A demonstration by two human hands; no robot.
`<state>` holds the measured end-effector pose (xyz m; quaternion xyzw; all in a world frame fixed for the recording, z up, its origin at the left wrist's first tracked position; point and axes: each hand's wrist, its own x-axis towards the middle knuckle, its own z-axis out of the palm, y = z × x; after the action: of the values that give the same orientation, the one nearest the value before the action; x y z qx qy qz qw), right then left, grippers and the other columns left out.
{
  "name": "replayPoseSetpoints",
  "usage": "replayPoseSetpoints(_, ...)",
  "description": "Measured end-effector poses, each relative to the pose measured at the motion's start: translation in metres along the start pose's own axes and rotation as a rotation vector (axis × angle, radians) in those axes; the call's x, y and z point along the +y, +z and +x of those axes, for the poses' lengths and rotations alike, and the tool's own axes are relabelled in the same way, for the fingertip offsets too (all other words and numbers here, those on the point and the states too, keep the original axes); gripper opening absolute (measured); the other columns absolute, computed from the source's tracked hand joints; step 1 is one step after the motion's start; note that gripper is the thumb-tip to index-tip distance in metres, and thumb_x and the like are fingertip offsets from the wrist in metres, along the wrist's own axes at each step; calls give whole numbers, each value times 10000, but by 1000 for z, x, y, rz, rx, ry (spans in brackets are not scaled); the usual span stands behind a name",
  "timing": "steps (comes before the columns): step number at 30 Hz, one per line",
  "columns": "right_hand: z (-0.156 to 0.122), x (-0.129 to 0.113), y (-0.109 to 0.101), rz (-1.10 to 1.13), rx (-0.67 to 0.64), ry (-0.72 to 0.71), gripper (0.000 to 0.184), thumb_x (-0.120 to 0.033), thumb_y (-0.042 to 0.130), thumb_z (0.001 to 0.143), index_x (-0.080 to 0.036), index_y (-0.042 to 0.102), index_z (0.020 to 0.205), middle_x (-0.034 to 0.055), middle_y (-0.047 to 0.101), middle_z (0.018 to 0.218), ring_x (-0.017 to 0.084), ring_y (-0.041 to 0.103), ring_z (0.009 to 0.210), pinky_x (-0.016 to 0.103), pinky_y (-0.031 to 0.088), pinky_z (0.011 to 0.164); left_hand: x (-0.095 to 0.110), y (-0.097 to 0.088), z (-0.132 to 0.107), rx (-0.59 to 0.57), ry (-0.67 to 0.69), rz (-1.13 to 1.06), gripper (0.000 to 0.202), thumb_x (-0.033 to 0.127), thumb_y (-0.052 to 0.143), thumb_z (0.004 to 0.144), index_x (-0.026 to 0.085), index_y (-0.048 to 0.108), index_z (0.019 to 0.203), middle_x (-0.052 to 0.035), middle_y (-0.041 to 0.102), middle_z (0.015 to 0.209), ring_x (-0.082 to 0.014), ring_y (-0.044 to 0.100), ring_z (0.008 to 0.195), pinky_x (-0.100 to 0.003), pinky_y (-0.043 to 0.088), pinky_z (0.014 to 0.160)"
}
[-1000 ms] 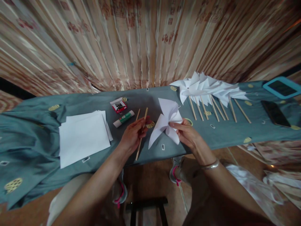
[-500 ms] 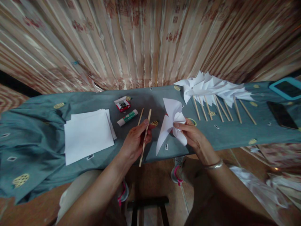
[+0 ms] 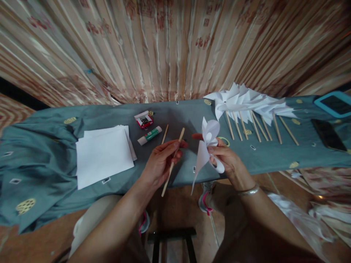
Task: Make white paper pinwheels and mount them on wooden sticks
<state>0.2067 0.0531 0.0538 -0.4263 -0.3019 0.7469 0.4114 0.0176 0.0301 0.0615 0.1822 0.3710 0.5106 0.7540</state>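
Observation:
My left hand [image 3: 161,160] is closed on a wooden stick [image 3: 172,163], which slants up to the right above the table's near edge. My right hand [image 3: 226,157] grips a folded white paper pinwheel [image 3: 206,146], turned almost edge-on, its centre facing the stick's top end. A small gap separates stick and pinwheel. Another loose stick [image 3: 165,134] lies on the teal cloth [image 3: 49,146] just behind my left hand.
A stack of white paper sheets [image 3: 104,155] lies at the left. A glue stick [image 3: 149,135] and a small red box [image 3: 144,119] sit behind the hands. Several finished pinwheels on sticks [image 3: 246,106] lie at the right, with a phone [image 3: 327,134] and a blue-cased tablet [image 3: 333,103] beyond them.
My right hand has turned the pinwheel from flat-facing to nearly edge-on and lifted it. My left hand has tilted the stick's top toward the pinwheel.

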Motion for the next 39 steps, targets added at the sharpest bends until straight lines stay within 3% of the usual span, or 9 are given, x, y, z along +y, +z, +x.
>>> replayPoseSetpoints(3,0,2,-2,-32,-15,2,278,-160,800,438,-189,716,702,-38,682,571,87,549,429,205,482,461,1,1,-1,-33,7,38,280,342,802,646,89,681,654,8,573,553,6,336,389,-131,200,340)
replayPoseSetpoints(6,2,4,-4,-65,-36,-1,277,-186,798,452,-183,713,716,-19,691,591,116,600,483,223,505,495,0,2,-2,-30,-6,61,340,409,791,660,116,623,612,18,565,550,9,302,364,-143,156,339)
replayPoseSetpoints(15,2,6,-4,-94,-73,-1,285,-214,793,464,-200,724,740,-15,707,619,134,625,522,247,534,518,-4,1,-3,-71,-27,45,429,473,817,610,130,567,549,32,534,527,9,309,349,-160,140,337)
replayPoseSetpoints(22,1,7,-6,-102,-60,-2,273,-182,776,471,-198,727,739,-13,714,626,160,660,556,279,558,580,-5,1,-5,-30,-36,61,302,411,757,713,148,731,859,5,666,705,24,259,314,-186,119,332)
replayPoseSetpoints(29,1,6,-5,-99,-69,-7,260,-192,791,481,-200,727,733,-19,713,623,133,633,508,247,543,531,-6,0,-2,-41,0,1,307,311,842,614,101,737,813,-1,644,703,27,346,387,-137,203,373)
replayPoseSetpoints(33,3,7,-8,-61,-114,2,275,-177,802,479,-180,729,744,-13,716,618,126,630,495,228,535,515,-7,0,-2,-33,4,-25,289,305,821,646,94,732,821,-19,638,699,-14,424,456,-144,294,418)
replayPoseSetpoints(39,5,10,-13,-44,-121,12,288,-160,816,496,-187,731,770,-20,723,648,123,647,543,217,540,541,-7,0,-3,-39,11,10,310,350,838,623,83,713,718,18,544,592,-2,374,428,-137,234,400)
